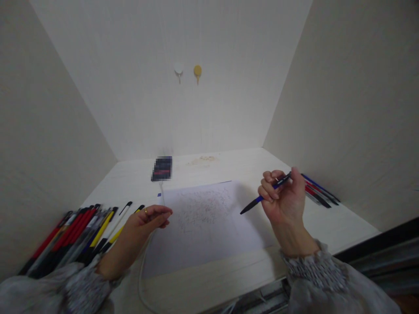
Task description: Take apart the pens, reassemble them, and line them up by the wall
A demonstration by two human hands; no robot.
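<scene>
My right hand (pixel 284 196) is closed around a blue pen (pixel 262 198), held above the right edge of a white sheet of paper (pixel 203 222) covered in faint scribbles. The pen's dark tip points down and left toward the sheet. My left hand (pixel 149 218) rests at the sheet's left edge, fingers loosely curled and pointing right, holding nothing; a ring is on one finger. Just left of it lies a row of several pens (pixel 75 235) with red, black and yellow barrels.
A few more pens (pixel 319 192), blue, red and black, lie at the right by the wall. A dark small box (pixel 162 168) stands at the back, with a white cable (pixel 144 261) running to the front edge. Two hooks (pixel 188 72) hang on the back wall.
</scene>
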